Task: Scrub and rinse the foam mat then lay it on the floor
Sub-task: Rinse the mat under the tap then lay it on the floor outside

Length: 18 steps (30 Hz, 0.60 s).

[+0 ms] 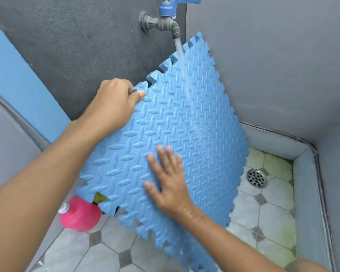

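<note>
A blue foam mat (210,118) with a raised tread pattern and jigsaw edges hangs tilted under a running wall tap (166,21). A stream of water (182,55) falls onto its upper part and runs down its face. My left hand (114,103) is shut on the mat's upper left edge, thumb on the front. My right hand (170,179) lies flat on the mat's lower face with fingers spread, holding nothing. The right wrist is wet.
A pink bottle (80,214) stands on the tiled floor (271,218) behind the mat's lower left corner. A round metal drain (256,178) sits at the right, near a low grey curb (307,203). Grey walls enclose the corner.
</note>
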{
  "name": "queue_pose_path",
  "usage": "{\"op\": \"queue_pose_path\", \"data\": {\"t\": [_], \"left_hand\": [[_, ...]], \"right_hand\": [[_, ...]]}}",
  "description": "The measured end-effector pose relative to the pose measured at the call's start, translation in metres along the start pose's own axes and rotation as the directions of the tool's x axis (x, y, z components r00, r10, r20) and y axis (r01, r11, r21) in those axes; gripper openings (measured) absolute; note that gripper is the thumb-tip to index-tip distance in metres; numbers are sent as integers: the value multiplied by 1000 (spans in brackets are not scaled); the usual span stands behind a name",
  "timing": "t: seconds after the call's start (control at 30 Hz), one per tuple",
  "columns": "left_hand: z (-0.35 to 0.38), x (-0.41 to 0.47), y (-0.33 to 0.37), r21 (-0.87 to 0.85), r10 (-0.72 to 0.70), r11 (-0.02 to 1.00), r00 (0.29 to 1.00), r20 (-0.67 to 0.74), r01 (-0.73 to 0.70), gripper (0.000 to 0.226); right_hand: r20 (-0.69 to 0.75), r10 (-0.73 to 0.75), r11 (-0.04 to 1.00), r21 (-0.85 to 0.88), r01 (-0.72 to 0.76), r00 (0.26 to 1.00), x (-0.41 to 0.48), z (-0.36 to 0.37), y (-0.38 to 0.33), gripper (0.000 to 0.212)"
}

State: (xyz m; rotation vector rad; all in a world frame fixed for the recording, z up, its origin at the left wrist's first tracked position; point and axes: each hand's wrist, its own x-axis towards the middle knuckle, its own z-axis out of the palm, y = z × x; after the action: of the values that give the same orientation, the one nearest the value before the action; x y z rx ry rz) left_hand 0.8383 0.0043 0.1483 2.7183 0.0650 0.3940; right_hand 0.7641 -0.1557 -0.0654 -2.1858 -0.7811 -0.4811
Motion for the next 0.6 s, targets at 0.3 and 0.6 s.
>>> {"op": "queue_pose_path", "data": {"t": [0.3,0.6], "left_hand": [[-2,0,3,-16,-34,999,999,26,34,41],[-7,4,1,33,-23,999,998,65,20,49]], "right_hand": [[-77,807,584,245,-774,585,87,-36,126,65],[-88,261,957,151,-246,961,83,-3,-79,67]]}}
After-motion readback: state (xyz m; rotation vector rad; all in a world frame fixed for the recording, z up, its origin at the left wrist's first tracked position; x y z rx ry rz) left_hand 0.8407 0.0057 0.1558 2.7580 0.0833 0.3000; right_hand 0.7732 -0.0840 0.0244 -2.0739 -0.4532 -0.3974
